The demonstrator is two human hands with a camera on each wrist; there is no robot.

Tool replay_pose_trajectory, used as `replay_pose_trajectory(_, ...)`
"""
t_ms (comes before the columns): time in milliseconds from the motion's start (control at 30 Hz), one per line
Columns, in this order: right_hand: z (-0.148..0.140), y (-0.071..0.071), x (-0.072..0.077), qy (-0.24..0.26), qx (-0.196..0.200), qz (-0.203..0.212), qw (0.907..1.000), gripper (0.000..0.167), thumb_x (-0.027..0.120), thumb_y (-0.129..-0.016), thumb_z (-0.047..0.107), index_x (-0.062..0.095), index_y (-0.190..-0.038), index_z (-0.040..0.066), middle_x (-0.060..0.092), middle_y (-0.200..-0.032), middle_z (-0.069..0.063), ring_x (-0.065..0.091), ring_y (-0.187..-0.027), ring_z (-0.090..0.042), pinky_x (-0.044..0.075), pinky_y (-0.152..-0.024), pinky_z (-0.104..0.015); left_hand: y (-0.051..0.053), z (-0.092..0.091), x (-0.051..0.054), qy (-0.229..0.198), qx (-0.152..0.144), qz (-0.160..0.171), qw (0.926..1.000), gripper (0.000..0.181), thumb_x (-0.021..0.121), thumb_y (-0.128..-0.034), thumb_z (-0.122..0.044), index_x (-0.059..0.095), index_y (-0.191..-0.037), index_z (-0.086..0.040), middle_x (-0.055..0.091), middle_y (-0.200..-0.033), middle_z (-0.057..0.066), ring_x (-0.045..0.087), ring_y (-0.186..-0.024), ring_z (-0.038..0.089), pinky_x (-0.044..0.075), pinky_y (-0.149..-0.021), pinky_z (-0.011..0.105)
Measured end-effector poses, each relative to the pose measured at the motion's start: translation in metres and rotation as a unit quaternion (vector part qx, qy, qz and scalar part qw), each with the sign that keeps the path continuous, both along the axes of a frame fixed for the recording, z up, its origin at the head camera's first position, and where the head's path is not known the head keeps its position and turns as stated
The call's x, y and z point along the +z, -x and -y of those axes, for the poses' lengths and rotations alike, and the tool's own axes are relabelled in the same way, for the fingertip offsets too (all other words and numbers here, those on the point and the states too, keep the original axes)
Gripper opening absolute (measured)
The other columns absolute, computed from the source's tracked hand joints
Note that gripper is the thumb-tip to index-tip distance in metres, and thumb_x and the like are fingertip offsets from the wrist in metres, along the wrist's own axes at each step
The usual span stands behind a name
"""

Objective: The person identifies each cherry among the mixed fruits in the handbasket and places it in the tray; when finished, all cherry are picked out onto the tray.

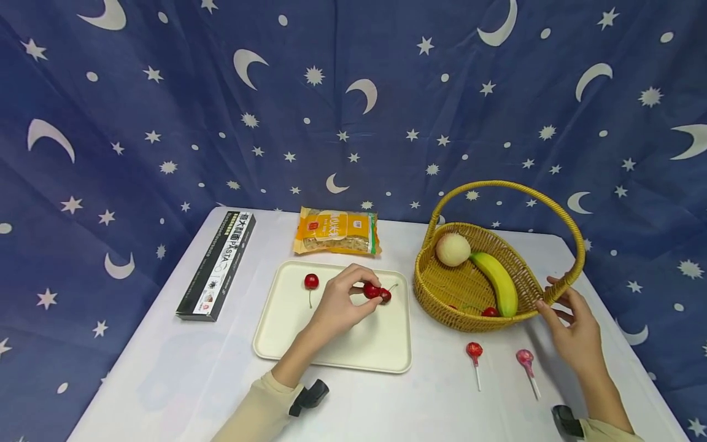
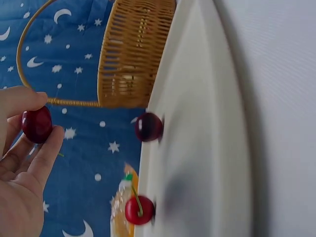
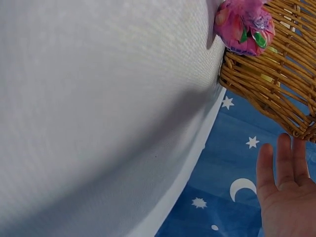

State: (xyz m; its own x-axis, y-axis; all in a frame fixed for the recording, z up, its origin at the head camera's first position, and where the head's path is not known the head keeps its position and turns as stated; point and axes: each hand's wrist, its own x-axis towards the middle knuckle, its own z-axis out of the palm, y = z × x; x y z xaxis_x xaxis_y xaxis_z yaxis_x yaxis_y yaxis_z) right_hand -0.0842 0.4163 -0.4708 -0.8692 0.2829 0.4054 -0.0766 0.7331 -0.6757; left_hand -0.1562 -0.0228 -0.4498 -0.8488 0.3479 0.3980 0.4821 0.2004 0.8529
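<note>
Over the cream tray (image 1: 342, 362), my left hand (image 1: 338, 301) pinches a dark red cherry (image 2: 37, 124) between thumb and fingers. Just past it in the head view, a second cherry (image 1: 385, 297) lies on the tray. Another cherry (image 1: 311, 282), with a green stem, rests at the tray's back left. My right hand (image 1: 577, 328) holds the wicker basket (image 1: 442, 313) at its right rim, near the foot of the handle; its fingers (image 3: 285, 160) reach against the weave. Inside the basket are a banana (image 1: 499, 282), a pale round fruit (image 1: 453, 250) and a red cherry (image 1: 490, 312).
Two lollipops, one red (image 1: 474, 350) and one pink (image 1: 525, 357), lie in front of the basket. A yellow food packet (image 1: 337, 232) is behind the tray. On the left lies a black pasta box (image 1: 216, 265). A starry blue cloth (image 1: 309, 147) hangs behind the white table.
</note>
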Motion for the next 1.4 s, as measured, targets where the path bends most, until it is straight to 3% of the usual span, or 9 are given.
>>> replay_pose_trajectory(333, 0.001, 0.001, 0.0, -0.003, -0.008, 0.007, 0.9999, 0.057, 0.074, -0.1, 0.011, 0.055, -0.154, 0.013, 0.051, -0.129, 0.026, 0.045, -0.111, 0.025, 0.038, -0.088, 0.006, -0.007, 0.045, -0.011, 0.007, 0.044, -0.009, 0.999, 0.027, 0.085, -0.0825, 0.006, 0.073, -0.1, -0.01, 0.072, -0.109, 0.007, 0.07, -0.097, 0.017, 0.066, -0.085, 0.028)
replay_pose_trajectory(600, 0.001, -0.001, 0.004, -0.007, -0.009, 0.009, 0.9999, 0.056, 0.072, -0.102, 0.014, 0.054, -0.155, 0.015, 0.059, -0.132, 0.006, 0.043, -0.111, 0.026, 0.037, -0.088, 0.007, -0.012, 0.078, -0.021, 0.025, 0.094, -0.003, 0.9953, 0.029, 0.085, -0.0814, 0.007, 0.072, -0.101, -0.01, 0.07, -0.108, 0.008, 0.07, -0.098, 0.015, 0.066, -0.083, 0.028)
replay_pose_trajectory(933, -0.002, -0.003, 0.0, -0.008, 0.0, -0.002, 1.0, 0.055, 0.071, -0.103, 0.014, 0.054, -0.155, 0.013, 0.046, -0.124, 0.038, 0.043, -0.112, 0.026, 0.036, -0.088, 0.008, -0.016, 0.098, -0.036, 0.049, 0.115, 0.007, 0.9921, 0.032, 0.086, -0.0804, 0.008, 0.072, -0.1, -0.012, 0.071, -0.109, 0.005, 0.067, -0.094, 0.011, 0.066, -0.08, 0.031)
replay_pose_trajectory(1133, -0.002, -0.003, -0.001, -0.003, 0.002, -0.002, 1.0, 0.056, 0.071, -0.103, 0.014, 0.053, -0.156, 0.015, 0.044, -0.123, 0.041, 0.043, -0.111, 0.026, 0.037, -0.088, 0.008, -0.015, 0.102, -0.038, 0.071, 0.114, 0.033, 0.9904, 0.028, 0.086, -0.0808, 0.008, 0.072, -0.097, -0.012, 0.071, -0.106, 0.006, 0.068, -0.094, 0.016, 0.066, -0.082, 0.033)
replay_pose_trajectory(1267, 0.0, -0.003, -0.001, -0.002, 0.001, -0.001, 1.0, 0.056, 0.071, -0.103, 0.014, 0.053, -0.156, 0.016, 0.044, -0.125, 0.04, 0.043, -0.112, 0.026, 0.037, -0.089, 0.008, -0.015, 0.104, -0.038, 0.11, 0.115, 0.064, 0.9852, 0.026, 0.086, -0.0816, 0.005, 0.073, -0.094, -0.014, 0.071, -0.105, 0.004, 0.067, -0.094, 0.017, 0.065, -0.084, 0.032)
replay_pose_trajectory(1400, 0.001, -0.002, -0.001, -0.002, -0.001, 0.001, 1.0, 0.056, 0.07, -0.103, 0.014, 0.053, -0.157, 0.017, 0.045, -0.127, 0.037, 0.043, -0.112, 0.026, 0.037, -0.089, 0.008, -0.015, 0.106, -0.039, 0.156, 0.117, 0.071, 0.9782, 0.025, 0.087, -0.0827, 0.001, 0.073, -0.094, -0.015, 0.07, -0.101, 0.001, 0.064, -0.089, 0.012, 0.062, -0.083, 0.028)
